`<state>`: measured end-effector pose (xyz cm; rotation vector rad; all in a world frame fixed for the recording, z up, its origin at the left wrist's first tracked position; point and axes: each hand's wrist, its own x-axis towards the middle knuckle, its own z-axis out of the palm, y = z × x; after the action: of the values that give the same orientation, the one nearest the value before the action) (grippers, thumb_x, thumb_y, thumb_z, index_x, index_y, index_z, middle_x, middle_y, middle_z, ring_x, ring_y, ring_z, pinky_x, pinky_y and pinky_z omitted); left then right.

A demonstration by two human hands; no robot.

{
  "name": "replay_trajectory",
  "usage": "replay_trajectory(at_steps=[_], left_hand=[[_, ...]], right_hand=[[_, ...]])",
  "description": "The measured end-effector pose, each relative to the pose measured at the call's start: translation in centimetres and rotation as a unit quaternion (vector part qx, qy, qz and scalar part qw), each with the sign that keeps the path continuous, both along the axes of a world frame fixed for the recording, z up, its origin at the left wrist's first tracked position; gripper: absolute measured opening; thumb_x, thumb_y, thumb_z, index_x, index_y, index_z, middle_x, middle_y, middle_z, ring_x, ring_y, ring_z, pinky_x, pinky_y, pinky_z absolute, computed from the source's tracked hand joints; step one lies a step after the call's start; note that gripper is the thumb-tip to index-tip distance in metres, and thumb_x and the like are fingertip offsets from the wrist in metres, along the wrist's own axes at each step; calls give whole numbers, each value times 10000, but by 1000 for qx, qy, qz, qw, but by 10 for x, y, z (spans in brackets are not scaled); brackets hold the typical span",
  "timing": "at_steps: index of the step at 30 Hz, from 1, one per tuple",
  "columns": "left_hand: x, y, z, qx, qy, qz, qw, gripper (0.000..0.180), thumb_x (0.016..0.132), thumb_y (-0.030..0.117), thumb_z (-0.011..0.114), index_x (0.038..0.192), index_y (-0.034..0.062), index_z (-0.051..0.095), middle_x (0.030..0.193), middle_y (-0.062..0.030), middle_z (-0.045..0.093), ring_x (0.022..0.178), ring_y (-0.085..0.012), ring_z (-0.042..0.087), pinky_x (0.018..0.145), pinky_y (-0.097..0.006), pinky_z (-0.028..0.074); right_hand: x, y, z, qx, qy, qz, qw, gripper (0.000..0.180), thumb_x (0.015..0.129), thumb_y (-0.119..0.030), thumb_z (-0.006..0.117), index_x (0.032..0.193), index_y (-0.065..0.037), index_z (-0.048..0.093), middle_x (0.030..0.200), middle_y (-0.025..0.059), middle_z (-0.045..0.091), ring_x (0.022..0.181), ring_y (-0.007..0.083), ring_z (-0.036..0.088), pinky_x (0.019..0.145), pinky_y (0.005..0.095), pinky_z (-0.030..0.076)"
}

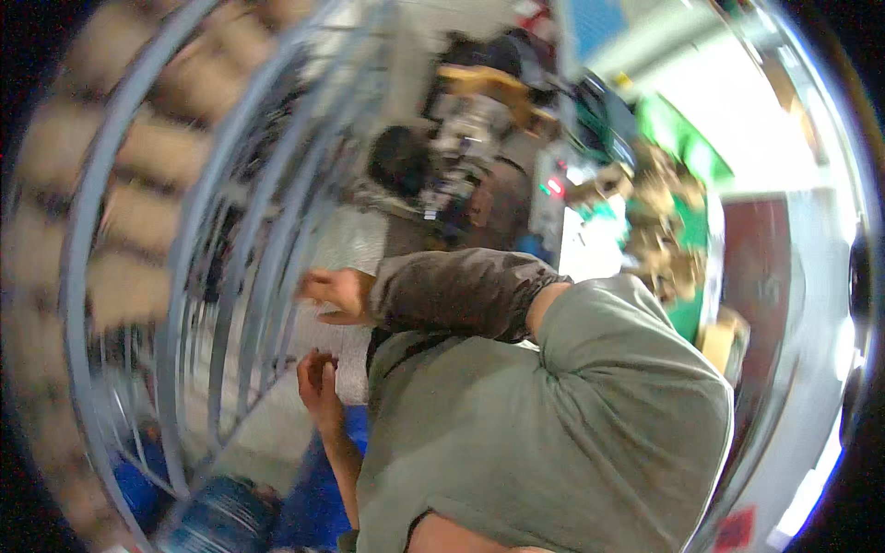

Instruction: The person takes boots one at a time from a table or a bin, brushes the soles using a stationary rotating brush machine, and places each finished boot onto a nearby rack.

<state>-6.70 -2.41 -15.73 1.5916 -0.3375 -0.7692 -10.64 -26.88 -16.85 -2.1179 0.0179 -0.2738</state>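
Observation:
The picture is tilted and blurred by motion. My right hand [336,293] reaches left from a brown sleeve [461,293], fingers stretched out and nothing in it, close to the grey metal posts of a shelf rack [226,267]. Just below it, my left hand [318,376] rises on a bare forearm with its fingers curled together; the blur hides whether it holds anything. My grey-green shirt [553,433] fills the lower right of the view.
The rack on the left carries several brown cardboard boxes [138,147]. A dark-haired person [398,158] sits at a cluttered workbench [479,120] farther back. Green-topped tables [687,157] with brown items stand to the right. A blue shape [318,502] lies low.

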Motion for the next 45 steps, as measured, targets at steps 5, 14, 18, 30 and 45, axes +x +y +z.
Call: replay_trajectory(at_steps=[5, 14, 18, 30, 45], left_hand=[[-9, -7, -67, 147, 31, -226, 963, 366, 920, 133, 660, 1234, -6, 533, 1027, -71, 619, 929, -162, 578, 842, -303, 470], [-60, -178, -49, 191, -124, -418, 880, 446, 877, 132, 718, 1262, 25, 520, 1066, -96, 612, 938, -165, 600, 847, -302, 501], [-107, -214, -31, 186, -105, -461, 861, 463, 876, 111, 718, 1288, 57, 513, 1089, -74, 606, 957, -154, 592, 873, -303, 494], [-155, -325, -11, -18, 15, -528, 849, 440, 1030, 351, 467, 1336, 39, 523, 1241, -86, 603, 1162, -175, 555, 1038, -334, 395], [-97, -229, 87, -236, 187, -519, 800, 1019, 755, 199, 848, 1535, 70, 206, 1513, -105, 365, 1389, -231, 367, 1119, -386, 341]], right_hand=[[-257, -76, -58, -142, 116, -385, 904, 382, 720, -99, 720, 1098, -83, 675, 1047, 142, 619, 934, 319, 632, 813, 409, 547], [-490, -165, -33, -64, 84, -715, 691, 635, 788, -80, 750, 1358, -151, 479, 1371, 119, 445, 836, 234, 664, 751, 355, 558], [-504, -221, -83, -124, 163, -671, 713, 350, 823, -204, 691, 1166, -171, 630, 1182, 80, 582, 976, 310, 644, 831, 404, 535], [-485, -206, 109, -27, -63, -601, 796, 130, 923, -92, 654, 847, -6, 593, 734, -10, 495, 619, 66, 484, 548, 221, 381], [-281, -149, 142, 276, -198, -469, 815, 524, 993, -386, 512, 1335, 12, 497, 1237, 184, 606, 1080, 299, 630, 968, 421, 497]])
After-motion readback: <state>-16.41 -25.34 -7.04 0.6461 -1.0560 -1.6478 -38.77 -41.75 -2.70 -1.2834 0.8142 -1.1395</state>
